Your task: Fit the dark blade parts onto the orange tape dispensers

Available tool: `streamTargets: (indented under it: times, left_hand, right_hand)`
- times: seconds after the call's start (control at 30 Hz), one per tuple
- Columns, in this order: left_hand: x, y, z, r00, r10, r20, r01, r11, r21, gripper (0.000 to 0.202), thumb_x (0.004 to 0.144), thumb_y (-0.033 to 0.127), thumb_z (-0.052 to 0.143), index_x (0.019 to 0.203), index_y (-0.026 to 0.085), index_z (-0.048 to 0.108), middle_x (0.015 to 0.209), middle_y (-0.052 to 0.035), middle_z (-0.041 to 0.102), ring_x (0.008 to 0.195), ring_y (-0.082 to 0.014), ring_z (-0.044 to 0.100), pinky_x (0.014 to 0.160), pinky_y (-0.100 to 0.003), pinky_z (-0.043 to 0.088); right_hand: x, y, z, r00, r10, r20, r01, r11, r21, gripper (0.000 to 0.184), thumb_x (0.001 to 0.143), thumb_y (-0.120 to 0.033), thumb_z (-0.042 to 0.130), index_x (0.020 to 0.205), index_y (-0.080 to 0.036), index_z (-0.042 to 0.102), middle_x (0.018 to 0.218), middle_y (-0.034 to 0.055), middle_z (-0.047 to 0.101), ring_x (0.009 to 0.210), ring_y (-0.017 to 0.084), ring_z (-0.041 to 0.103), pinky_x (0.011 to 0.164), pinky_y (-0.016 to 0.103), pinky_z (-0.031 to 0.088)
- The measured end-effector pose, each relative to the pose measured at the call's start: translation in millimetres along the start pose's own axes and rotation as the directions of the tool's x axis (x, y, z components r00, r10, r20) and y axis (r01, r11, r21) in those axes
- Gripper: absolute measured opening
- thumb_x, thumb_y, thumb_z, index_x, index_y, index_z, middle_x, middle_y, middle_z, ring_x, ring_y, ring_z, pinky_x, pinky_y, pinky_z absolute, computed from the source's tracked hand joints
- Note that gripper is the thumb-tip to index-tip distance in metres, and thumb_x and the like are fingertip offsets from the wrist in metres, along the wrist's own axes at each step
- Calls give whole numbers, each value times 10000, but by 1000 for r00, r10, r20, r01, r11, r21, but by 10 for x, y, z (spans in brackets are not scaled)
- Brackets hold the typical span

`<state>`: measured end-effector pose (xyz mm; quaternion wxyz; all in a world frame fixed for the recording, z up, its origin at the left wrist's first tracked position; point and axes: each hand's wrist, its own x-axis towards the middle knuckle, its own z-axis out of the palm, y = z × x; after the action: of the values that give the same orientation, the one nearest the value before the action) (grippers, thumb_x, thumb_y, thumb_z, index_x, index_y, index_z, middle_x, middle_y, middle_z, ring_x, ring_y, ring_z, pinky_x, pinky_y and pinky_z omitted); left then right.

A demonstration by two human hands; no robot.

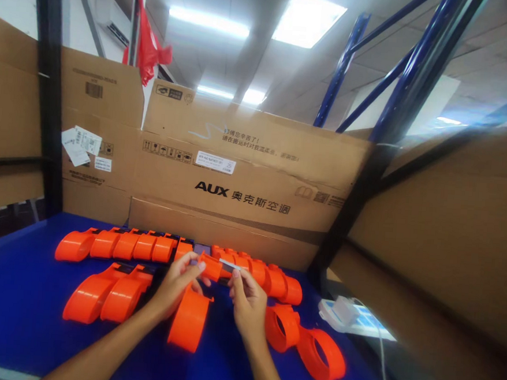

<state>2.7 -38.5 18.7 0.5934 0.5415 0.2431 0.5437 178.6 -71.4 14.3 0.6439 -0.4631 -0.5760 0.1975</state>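
Above the blue surface (15, 301), the left grip (181, 277) clasps an orange piece (210, 267) and the right grip (247, 301) pinches a thin strip (230, 265), apparently mid-fitting, with careful alignment called for next.

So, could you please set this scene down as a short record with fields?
Left hand: grips orange piece; orange band below
Unclear: whether band and piece are joined
Right hand: pinches thin pale strip by that piece
Back: left row of loops, right row of loops
Front: left loop pair, right loop pair
Surface: blue tabletop
Backdrop: cardboard printed AUX
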Motion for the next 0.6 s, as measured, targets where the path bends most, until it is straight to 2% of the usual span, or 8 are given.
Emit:
streamTargets:
  times: [0.13,0.2,0.3,0.43,0.5,0.6]
  left_hand:
    - [-22,15,30,1000,-4,26,5,1000,-6,373,820,491,679,974,178,546,735,-52,708,508,-120,622,475,-191,440]
    - [-23,9,30,1000,-8,30,8,1000,-16,372,818,484,686,979,187,530,732,-34,694,512,-121,627,478,-191,444]
    - [-11,-13,13,999,-12,31,12,1000,-20,372,818,473,695,986,195,513,709,-16,681,523,-122,627,495,-195,455]
    - [3,-50,-2,998,-27,49,26,1000,11,376,819,479,692,980,192,510,734,-43,714,525,-122,626,501,-197,447]
    - [0,-63,6,999,-31,41,30,999,16,394,800,483,708,979,201,500,746,-41,726,499,-120,619,493,-202,439]
    - [-14,-68,32,999,-26,38,25,1000,19,417,765,481,739,964,216,486,709,-21,725,492,-134,623,501,-216,450]
  right_hand:
    - [-3,-15,-7,999,-31,32,33,997,-73,381,938,-459,550,721,-167,662,570,-18,536,497,109,458,471,216,376]
    - [-6,-20,-1,997,-47,66,53,995,-87,372,945,-449,542,755,-164,688,577,-15,552,508,115,475,495,223,404]
    - [-18,-8,20,990,-74,118,83,994,-75,330,943,-435,548,986,-164,731,624,-8,606,550,140,537,533,240,464]
    - [-39,61,47,968,-165,189,178,983,-50,445,946,-402,541,1319,-170,606,857,52,722,764,208,669,666,296,563]
    - [-50,104,51,952,-220,215,245,965,-98,462,947,-349,527,1376,-179,557,1011,89,734,902,234,693,770,333,582]
    - [-71,148,52,932,-272,238,330,908,-258,499,929,-236,483,1426,-204,500,1171,113,703,1071,254,673,909,380,561]
